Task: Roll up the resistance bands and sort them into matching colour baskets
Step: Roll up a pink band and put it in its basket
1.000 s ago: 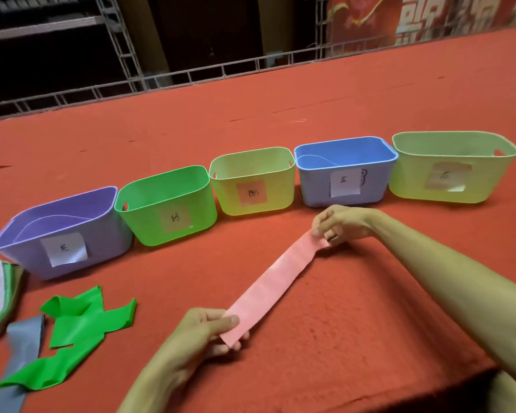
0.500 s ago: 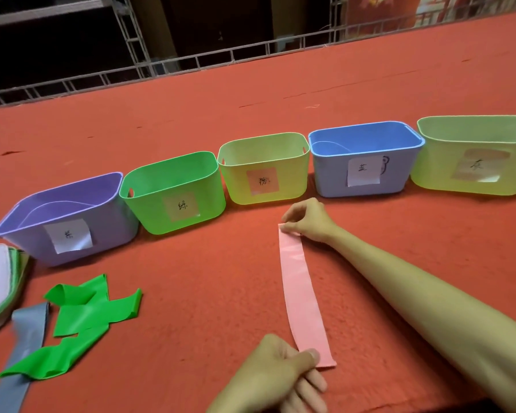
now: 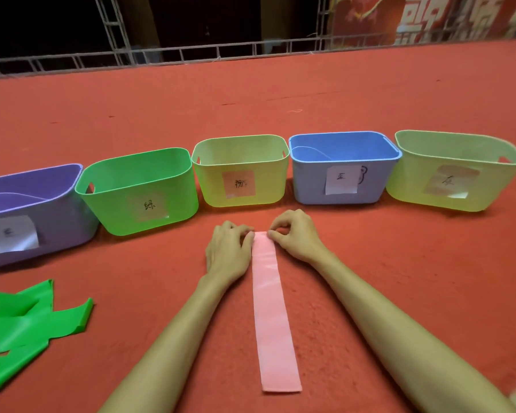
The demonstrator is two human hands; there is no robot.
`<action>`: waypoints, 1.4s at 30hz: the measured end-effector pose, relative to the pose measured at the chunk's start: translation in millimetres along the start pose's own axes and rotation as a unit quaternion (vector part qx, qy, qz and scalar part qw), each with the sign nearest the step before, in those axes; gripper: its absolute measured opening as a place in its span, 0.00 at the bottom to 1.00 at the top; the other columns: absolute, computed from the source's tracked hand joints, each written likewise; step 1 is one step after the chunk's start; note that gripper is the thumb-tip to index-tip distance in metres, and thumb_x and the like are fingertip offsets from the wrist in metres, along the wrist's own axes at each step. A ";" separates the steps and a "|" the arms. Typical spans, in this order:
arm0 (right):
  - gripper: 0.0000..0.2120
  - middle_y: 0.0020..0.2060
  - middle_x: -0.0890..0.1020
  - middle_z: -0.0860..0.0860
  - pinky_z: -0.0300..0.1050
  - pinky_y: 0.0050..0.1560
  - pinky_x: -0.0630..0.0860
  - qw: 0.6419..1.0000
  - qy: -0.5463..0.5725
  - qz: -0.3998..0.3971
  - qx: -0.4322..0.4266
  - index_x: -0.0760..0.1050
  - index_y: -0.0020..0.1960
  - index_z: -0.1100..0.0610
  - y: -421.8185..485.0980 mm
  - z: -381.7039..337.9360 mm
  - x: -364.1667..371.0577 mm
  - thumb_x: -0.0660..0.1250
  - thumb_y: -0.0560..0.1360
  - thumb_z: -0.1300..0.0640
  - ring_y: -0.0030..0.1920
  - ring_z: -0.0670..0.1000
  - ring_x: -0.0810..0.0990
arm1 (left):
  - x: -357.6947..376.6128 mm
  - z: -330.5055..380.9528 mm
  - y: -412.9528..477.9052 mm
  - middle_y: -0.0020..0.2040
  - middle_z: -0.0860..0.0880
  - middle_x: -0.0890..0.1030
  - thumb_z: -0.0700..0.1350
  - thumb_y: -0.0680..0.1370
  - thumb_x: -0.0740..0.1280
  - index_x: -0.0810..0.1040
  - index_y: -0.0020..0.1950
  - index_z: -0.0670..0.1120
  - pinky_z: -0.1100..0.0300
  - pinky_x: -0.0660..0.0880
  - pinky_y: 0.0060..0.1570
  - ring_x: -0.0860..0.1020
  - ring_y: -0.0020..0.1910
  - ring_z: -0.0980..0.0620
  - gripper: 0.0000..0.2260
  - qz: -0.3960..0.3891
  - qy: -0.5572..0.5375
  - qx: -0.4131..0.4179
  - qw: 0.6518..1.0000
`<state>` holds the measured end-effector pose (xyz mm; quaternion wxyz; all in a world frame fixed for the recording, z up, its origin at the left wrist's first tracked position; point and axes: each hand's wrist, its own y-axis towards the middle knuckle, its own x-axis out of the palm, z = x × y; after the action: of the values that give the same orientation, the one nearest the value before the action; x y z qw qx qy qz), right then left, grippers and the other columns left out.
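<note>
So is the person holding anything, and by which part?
The pink band, by its far end: the right hand pinches one corner, and the left hand has its fingertips on the other.
</note>
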<state>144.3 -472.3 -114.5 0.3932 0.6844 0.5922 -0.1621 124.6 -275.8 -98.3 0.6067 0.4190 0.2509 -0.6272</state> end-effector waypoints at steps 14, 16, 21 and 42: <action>0.05 0.37 0.86 0.46 0.48 0.44 0.78 0.988 0.154 -0.020 0.002 0.84 0.44 0.50 1.5 -6.4 2.2 0.72 0.75 0.50 0.39 0.46 0.82 | 9.0 -6.6 16.7 0.38 0.64 0.83 0.56 0.77 0.71 0.83 0.44 0.59 0.59 0.71 0.40 0.79 0.41 0.63 0.04 0.046 -0.149 0.001 0.988; 0.08 0.33 0.84 0.42 0.47 0.40 0.75 0.991 0.130 -0.036 -0.005 0.84 0.41 0.47 0.1 -8.3 1.6 0.71 0.78 0.49 0.34 0.43 0.77 | 8.3 -6.4 16.3 0.39 0.64 0.83 0.56 0.77 0.71 0.83 0.44 0.60 0.58 0.73 0.42 0.80 0.41 0.63 0.03 0.044 -0.159 -0.001 0.986; 0.10 0.28 0.80 0.42 0.41 0.34 0.70 0.981 0.187 -0.053 0.014 0.85 0.40 0.53 0.4 -8.8 -0.9 0.72 0.80 0.55 0.29 0.43 0.72 | 8.2 -10.1 18.3 0.42 0.63 0.85 0.61 0.76 0.68 0.84 0.46 0.60 0.51 0.80 0.51 0.83 0.46 0.60 0.08 0.020 -0.186 0.010 0.982; 0.06 0.39 0.85 0.53 0.38 0.42 0.75 0.946 0.316 -0.066 0.013 0.85 0.47 0.63 -0.4 -13.6 -7.7 0.71 0.80 0.62 0.38 0.43 0.78 | 7.6 -17.6 21.7 0.44 0.51 0.87 0.52 0.80 0.67 0.86 0.45 0.50 0.37 0.79 0.56 0.84 0.47 0.50 0.10 -0.029 -0.344 0.051 0.937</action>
<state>138.8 -467.7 -100.7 0.1657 0.6653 0.7274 0.0293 150.2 -268.4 -109.7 0.6159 0.2002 0.0065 -0.7620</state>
